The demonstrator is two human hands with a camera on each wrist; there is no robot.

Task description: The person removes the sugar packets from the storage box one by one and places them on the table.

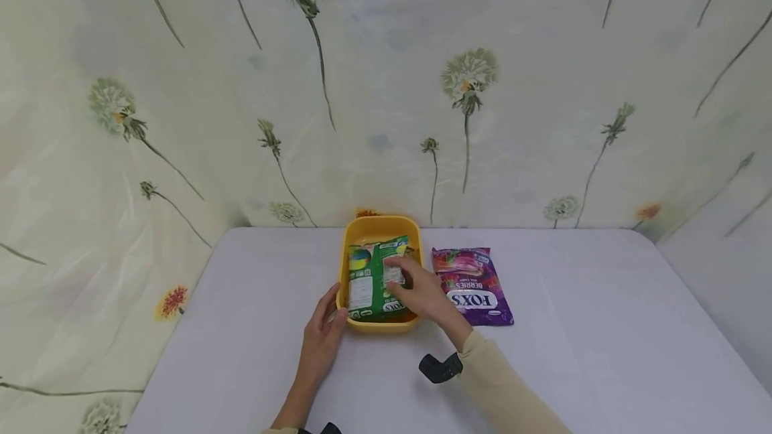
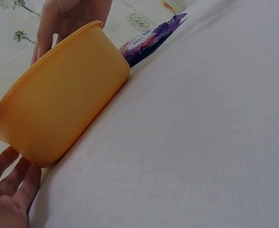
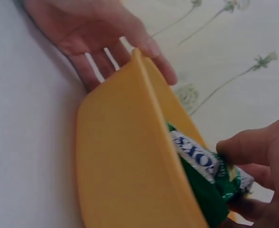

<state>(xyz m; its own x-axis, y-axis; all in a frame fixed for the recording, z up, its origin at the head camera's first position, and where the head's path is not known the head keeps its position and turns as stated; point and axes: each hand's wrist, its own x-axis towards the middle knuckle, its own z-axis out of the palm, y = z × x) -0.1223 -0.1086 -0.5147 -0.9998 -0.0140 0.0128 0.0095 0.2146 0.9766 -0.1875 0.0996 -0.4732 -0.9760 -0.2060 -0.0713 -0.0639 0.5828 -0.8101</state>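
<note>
A yellow plastic tub (image 1: 380, 327) stands on the table, holding a green Fox's candy bag (image 1: 376, 284). At the tub's near left corner, my left hand (image 1: 322, 338) holds it, with the thumb by the rim and the fingers along the outer side. My right hand (image 1: 419, 290) reaches over the tub's right side and pinches the green bag between thumb and fingers. In the right wrist view, that thumb lies on the bag's crinkled edge (image 3: 225, 178). The fingertips are partly hidden behind the bag.
A purple Fox's Berries candy bag (image 1: 473, 286) lies flat on the table just right of the tub. White cloth covers the table (image 1: 603, 340). Behind it hangs a flower-patterned sheet (image 1: 374, 119), close to the tub's far end.
</note>
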